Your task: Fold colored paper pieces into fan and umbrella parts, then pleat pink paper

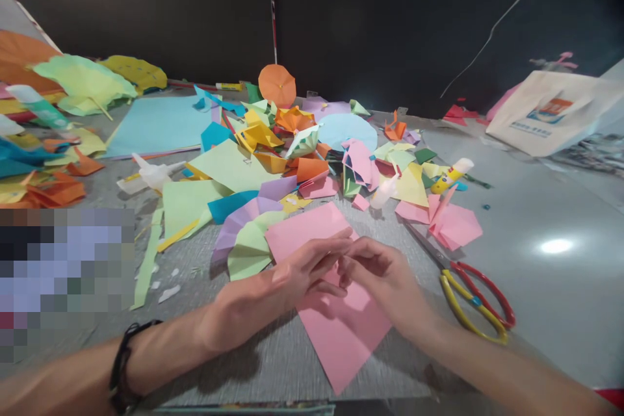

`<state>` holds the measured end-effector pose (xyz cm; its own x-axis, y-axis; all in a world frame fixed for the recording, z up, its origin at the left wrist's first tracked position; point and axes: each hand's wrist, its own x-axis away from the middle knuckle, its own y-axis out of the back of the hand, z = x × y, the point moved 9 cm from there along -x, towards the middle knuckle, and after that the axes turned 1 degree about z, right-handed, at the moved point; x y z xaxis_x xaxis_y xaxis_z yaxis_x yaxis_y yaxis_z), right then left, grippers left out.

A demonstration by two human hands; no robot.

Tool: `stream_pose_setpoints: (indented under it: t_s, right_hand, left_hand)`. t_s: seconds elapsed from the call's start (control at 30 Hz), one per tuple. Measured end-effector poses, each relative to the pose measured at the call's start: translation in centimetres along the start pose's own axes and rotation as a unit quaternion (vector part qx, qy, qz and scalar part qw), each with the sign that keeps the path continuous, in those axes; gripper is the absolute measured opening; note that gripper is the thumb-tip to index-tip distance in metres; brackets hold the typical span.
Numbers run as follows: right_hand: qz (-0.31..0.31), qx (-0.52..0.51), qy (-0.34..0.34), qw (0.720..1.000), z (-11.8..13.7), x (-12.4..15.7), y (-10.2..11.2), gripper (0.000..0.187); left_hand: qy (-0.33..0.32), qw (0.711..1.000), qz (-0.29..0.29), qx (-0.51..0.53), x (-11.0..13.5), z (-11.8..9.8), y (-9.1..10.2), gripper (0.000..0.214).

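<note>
A sheet of pink paper (336,364) lies at a slant on the grey table, below both hands. My left hand (302,273) is over its left side, fingers stretched out and slightly apart, with no object visible in it. The fingers of my right hand (383,273) are bent and pressed together against my left fingertips. Whether anything small is between them is hidden. Right of my right hand, scissors (475,302) with one red and one yellow handle loop lie on the table. Pleated purple paper (234,227) and pleated green paper (251,250) touch or nearly touch the sheet's left corner.
Colourful folded scraps heap up behind the sheet, with a pink folded piece (455,224) by the scissors. White glue bottles (156,172) and a yellow glue stick (452,175) lie among them. A blue sheet (156,123) is at back left, a white bag (546,114) at back right.
</note>
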<state>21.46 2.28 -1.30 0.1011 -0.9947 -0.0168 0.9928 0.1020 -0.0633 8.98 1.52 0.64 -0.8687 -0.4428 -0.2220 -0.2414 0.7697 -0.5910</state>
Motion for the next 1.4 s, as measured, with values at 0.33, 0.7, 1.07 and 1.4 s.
stream_pose_setpoints:
  t_s: [0.33, 0.7, 1.07, 1.4]
  right_hand:
    - [0.005, 0.013, -0.008, 1.0, 0.0, 0.0, -0.2, 0.019]
    - [0.004, 0.021, -0.002, 1.0, 0.0, 0.1, -0.4, 0.021]
    - [0.018, 0.043, 0.01, 0.999, -0.2, 0.4, -0.8, 0.018]
    - [-0.031, 0.251, 0.182, 0.95, 3.5, 1.6, -0.9, 0.011]
  left_hand:
    - [0.004, 1.0, -0.013, 0.011, -0.2, 0.1, 0.2, 0.079]
    - [0.018, 0.999, -0.039, 0.003, -0.3, 0.0, 0.1, 0.08]
    - [-0.001, 0.996, -0.029, 0.09, -0.5, -0.4, 0.8, 0.069]
    - [-0.004, 0.992, -0.015, 0.127, -0.2, -0.3, 0.6, 0.063]
